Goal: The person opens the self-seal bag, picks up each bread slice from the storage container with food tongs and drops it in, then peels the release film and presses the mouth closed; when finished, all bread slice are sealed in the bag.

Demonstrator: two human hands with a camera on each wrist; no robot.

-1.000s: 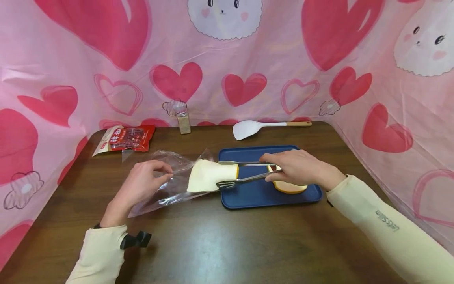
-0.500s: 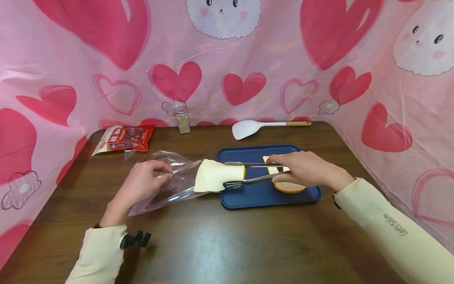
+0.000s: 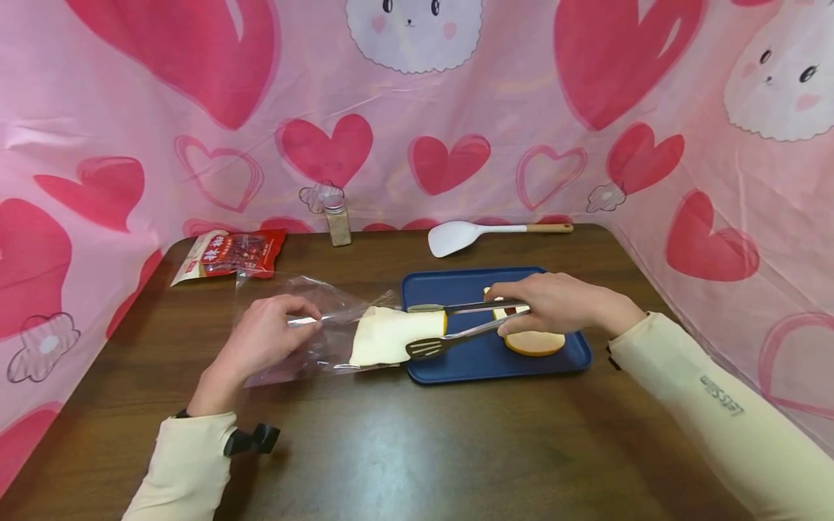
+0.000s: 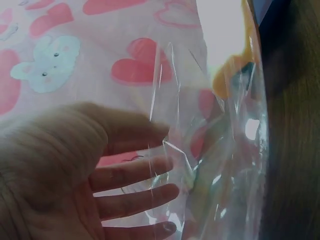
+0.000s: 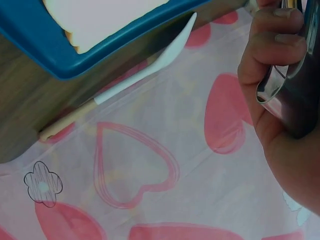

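My left hand (image 3: 270, 333) pinches a clear plastic bag (image 4: 220, 165) between thumb and forefinger, the other fingers spread behind the film. At the bag's right end lies a slice of bread (image 3: 384, 338), white with a yellowish crust. Its right edge overlaps a blue tray (image 3: 456, 367) in the head view. My right hand (image 3: 550, 304) grips metal tongs (image 3: 481, 331) by the handle. Their slotted heads sit at the slice's right side, one along its far edge and one over its near corner. Beneath the right hand, more bread (image 3: 534, 343) lies on the tray, partly hidden.
A white spatula (image 3: 456, 237) with a wooden handle lies behind the tray. At the back stand a small seasoning jar (image 3: 338, 226) and, farther left, a red food packet (image 3: 237, 252). Pink heart-patterned cloth (image 3: 417, 94) walls in the wooden table (image 3: 391, 449).
The slice and tongs shifted right, then slightly back left and nearer to me. The bag's film has shifted with them. My left hand stays in almost the same spot.
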